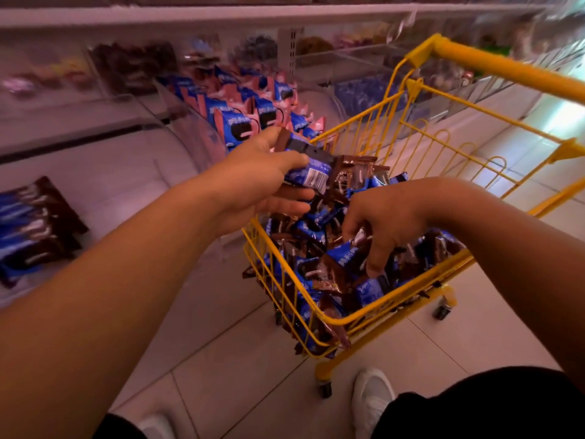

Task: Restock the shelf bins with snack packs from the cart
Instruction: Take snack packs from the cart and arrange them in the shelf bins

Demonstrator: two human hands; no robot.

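— Can any writing be read?
— None clearly; a barcode is seen on the snack pack (311, 171) gripped in the left hand (253, 182), thumb curled over it, above the yellow cart (354, 318).
— And the right hand (384, 223)?
— It is lowered into the cart's blue-and-brown packs (319, 274), fingers curled down among them; a grip cannot be told.

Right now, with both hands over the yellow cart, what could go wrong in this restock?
1. The left hand grips a stack of snack packs above the cart's edge; one could slip out and land on the floor.
2. The held packs are brown and blue, while the nearest bin holds pink and blue ones, so they might get mixed.
3. The right hand digs in the heaped cart, possibly pushing packs over its rim.
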